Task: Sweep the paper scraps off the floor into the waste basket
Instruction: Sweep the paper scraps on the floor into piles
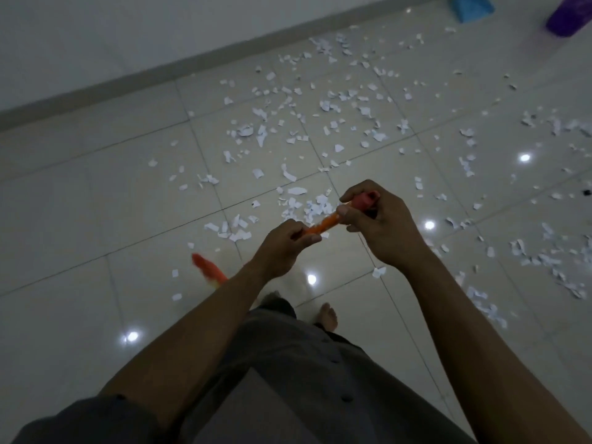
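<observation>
Left hand (285,248) is gripping the orange broom handle (322,226) mid-shaft and right hand (374,219) is wrapping its red capped end. The long axis is running diagonally, cap up-right, lower end pointing down-left. Paper scraps (246,131) are lying scattered beyond, with the purple waste basket (570,14) sitting far right.

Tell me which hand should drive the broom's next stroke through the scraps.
Left, probably. The left hand grips the orange broom handle lower down, nearer the blurred broom head, so it can push; the right hand holds the top end by the red cap, a pivot.
</observation>
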